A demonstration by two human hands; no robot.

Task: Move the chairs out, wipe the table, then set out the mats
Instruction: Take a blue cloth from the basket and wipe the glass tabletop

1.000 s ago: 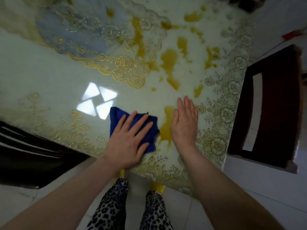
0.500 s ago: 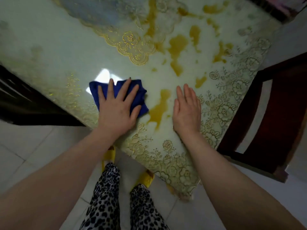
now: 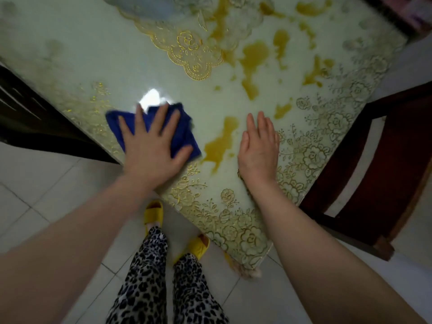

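Our left hand (image 3: pixel 153 146) has slid the blue cloth (image 3: pixel 153 129) sideways along the near edge of the table (image 3: pixel 77 54), off toward the left and away from our right hand (image 3: pixel 258 148). A second ago the cloth lay just beside the yellow stain (image 3: pixel 221 143) next to that hand; now a strip of bare surface shows between them. The bright reflection (image 3: pixel 152 98) that sat to the left of our fingers now peeks out just beyond our fingertips, partly covered by the cloth. Our fingers have spread wider.
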